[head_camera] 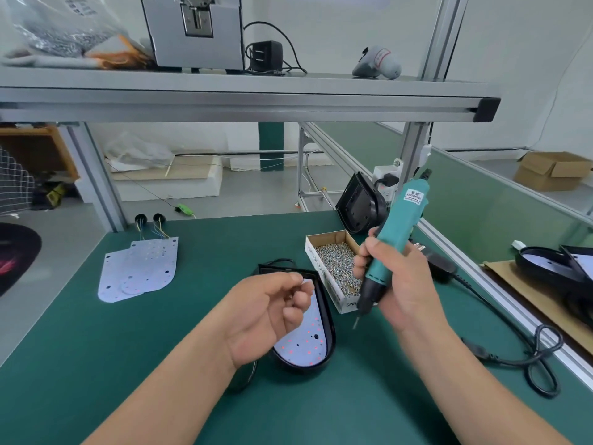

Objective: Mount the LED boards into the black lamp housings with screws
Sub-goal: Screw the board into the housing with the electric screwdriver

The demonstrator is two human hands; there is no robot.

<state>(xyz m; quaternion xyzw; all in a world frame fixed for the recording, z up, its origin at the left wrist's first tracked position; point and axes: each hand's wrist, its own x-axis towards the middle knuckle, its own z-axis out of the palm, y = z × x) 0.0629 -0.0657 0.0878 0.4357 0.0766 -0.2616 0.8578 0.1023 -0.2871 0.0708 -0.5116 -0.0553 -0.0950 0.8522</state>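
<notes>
A black lamp housing (329, 335) lies on the green mat at centre, with a white LED board (306, 343) seated inside it. My left hand (269, 313) hovers over the housing's upper part, fingers curled; something small and shiny shows between the fingertips, too small to name. My right hand (398, 284) grips a teal electric screwdriver (396, 236) held tilted, its bit pointing down just right of the housing. An open cardboard box of screws (337, 261) sits between the housing and the screwdriver. Two loose LED boards (138, 268) with wires lie at the left.
A second black housing (359, 203) leans upright behind the screw box. More housings (558, 264) rest on cardboard at the far right. The screwdriver's black cable (542, 364) loops over the mat at right. An aluminium shelf (244, 101) spans overhead.
</notes>
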